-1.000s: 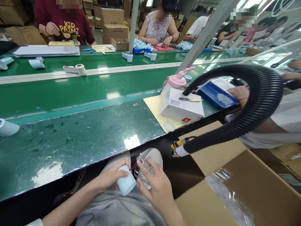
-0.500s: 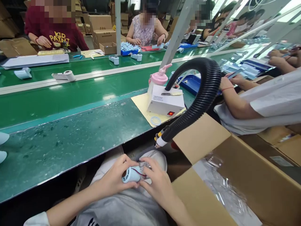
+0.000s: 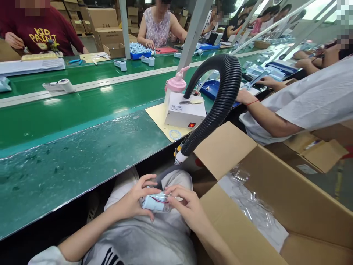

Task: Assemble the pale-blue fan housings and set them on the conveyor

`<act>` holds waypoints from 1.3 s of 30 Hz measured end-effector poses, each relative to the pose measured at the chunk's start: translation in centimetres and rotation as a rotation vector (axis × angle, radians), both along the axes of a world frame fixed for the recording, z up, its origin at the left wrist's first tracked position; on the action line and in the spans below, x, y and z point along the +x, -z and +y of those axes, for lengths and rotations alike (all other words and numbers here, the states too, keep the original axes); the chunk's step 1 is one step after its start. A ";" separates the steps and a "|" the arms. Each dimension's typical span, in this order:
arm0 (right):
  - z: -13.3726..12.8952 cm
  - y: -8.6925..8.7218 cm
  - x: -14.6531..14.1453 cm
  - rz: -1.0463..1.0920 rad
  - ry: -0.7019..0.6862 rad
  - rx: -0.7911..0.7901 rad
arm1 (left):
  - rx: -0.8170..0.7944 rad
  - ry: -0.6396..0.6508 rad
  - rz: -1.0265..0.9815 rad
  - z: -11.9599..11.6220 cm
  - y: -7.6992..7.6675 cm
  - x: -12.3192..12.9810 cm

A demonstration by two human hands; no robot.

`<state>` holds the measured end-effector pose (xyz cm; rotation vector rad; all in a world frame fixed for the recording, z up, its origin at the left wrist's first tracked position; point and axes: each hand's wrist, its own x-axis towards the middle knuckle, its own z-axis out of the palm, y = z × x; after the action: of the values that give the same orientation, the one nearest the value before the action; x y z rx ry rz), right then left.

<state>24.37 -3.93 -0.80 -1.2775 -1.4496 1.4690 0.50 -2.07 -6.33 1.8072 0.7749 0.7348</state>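
Above my lap, my left hand (image 3: pixel 134 198) is wrapped round a light-blue cylindrical plastic housing (image 3: pixel 151 203) from its left side. A thin dark red wire (image 3: pixel 160 200) runs along the housing. Over the right part of it sits a clear plastic cover (image 3: pixel 167 207). With thumb and fingertips, my right hand (image 3: pixel 189 204) grips the right end of that cover. How far the cover reaches over the housing is hard to make out.
A black corrugated hose (image 3: pixel 230 86) arches from a white box (image 3: pixel 184 112) beside a pink-lidded bottle (image 3: pixel 176 86). To my right stands a cardboard box (image 3: pixel 298 206) holding clear plastic parts (image 3: pixel 253 206). The green bench (image 3: pixel 82 162) lies ahead; a co-worker's arm (image 3: pixel 270 114) is at right.
The clear cover has come over the light-blue housing from the right, and the housing has turned in my left hand. My right fingers have closed in at the cover's end. The view has shifted.
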 end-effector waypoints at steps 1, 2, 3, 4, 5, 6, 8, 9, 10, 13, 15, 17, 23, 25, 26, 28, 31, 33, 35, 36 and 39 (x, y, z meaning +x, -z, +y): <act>0.1 0.0 -0.2 0.053 0.032 -0.061 | -0.038 0.020 0.015 0.0 -0.5 -0.2; 0.2 0.0 -0.4 0.106 0.059 -0.111 | -0.073 0.030 0.029 0.0 -1.2 -0.4; 0.4 0.0 -0.5 0.154 0.072 -0.141 | -0.113 0.023 0.032 -0.1 -1.9 -0.5; 0.5 -0.2 -0.6 0.186 0.064 -0.136 | -0.166 -0.003 0.019 -0.2 -2.5 -0.5; 0.6 -0.3 -0.6 0.188 0.033 -0.089 | -0.237 -0.044 -0.019 -0.4 -3.1 -0.6; 0.6 -0.4 -0.6 0.156 -0.018 -0.004 | -0.324 -0.086 -0.075 -0.6 -3.5 -0.5; 0.5 -0.5 -0.5 0.012 -0.143 0.232 | -0.493 -0.162 -0.206 -1.2 -4.0 -0.4; 0.4 -0.5 -0.3 -0.070 -0.189 0.348 | -0.551 -0.187 -0.258 -1.5 -4.2 -0.4; 0.3 -0.5 -0.2 -0.138 -0.216 0.442 | -0.586 -0.198 -0.292 -1.7 -4.2 -0.3; 0.1 -0.4 0.1 -0.202 -0.238 0.553 | -0.597 -0.192 -0.301 -2.0 -4.3 -0.6; 0.1 -0.5 0.2 -0.194 -0.234 0.539 | -0.550 -0.162 -0.261 -1.9 -4.4 -0.9; 0.3 -0.8 0.2 -0.169 -0.225 0.513 | -0.472 -0.121 -0.235 -1.6 -4.5 -1.3; 0.5 -1.6 0.0 -0.041 -0.197 0.345 | -0.287 -0.051 -0.204 -1.0 -5.1 -1.6; 0.6 -1.9 -0.1 0.010 -0.195 0.265 | -0.237 -0.050 -0.189 -1.0 -5.2 -1.5; 0.6 -2.0 -0.1 0.032 -0.193 0.224 | -0.211 -0.049 -0.187 -1.0 -5.3 -1.5; 0.7 -2.3 -0.1 0.064 -0.190 0.137 | -0.162 -0.042 -0.185 -1.0 -5.5 -1.4; 0.9 -2.6 -0.2 0.099 -0.181 0.017 | -0.123 -0.037 -0.165 -0.9 -5.8 -1.3; 0.9 -2.5 -0.3 0.132 -0.179 -0.056 | -0.116 -0.036 -0.135 -0.8 -6.0 -1.3; 0.9 -2.4 -0.3 0.183 -0.183 -0.126 | -0.112 -0.032 -0.120 -0.8 -6.0 -1.4; 0.9 -2.3 -0.4 0.212 -0.182 -0.158 | -0.111 -0.028 -0.118 -0.8 -6.0 -1.4; 0.8 -2.1 -0.6 0.267 -0.174 -0.235 | -0.115 -0.029 -0.119 -0.9 -6.0 -1.5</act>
<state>23.81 -3.13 1.27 -1.0585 -1.2637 1.8926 -0.98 -3.00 -0.35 1.6375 0.7505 0.7934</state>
